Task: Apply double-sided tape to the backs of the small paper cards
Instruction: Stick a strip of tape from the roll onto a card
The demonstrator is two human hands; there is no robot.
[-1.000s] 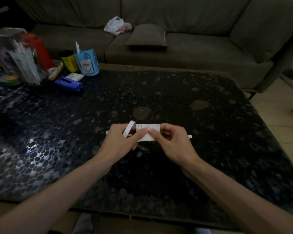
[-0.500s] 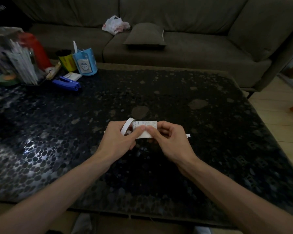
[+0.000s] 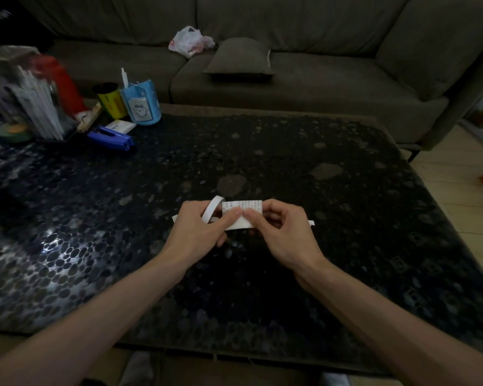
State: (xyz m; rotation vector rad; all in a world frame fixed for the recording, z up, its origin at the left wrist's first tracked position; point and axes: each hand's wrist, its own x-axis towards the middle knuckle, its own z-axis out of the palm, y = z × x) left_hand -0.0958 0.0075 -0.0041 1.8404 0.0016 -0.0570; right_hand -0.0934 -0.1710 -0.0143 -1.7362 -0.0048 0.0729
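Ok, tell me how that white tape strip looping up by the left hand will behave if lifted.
Probably floppy: the tape strip arcs in a loose loop beside the left hand rather than lying straight. Likely very light, being thin and narrow. It may cling to skin or the paper card if its sticky side is bare; that cannot be seen.

Blue stapler [image 3: 110,137], blue cup [image 3: 140,106], cushion [image 3: 239,57].

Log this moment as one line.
step: taping | left hand: pinches paper card | right hand: pinches paper card | tape strip: loops up beside left hand | below: table
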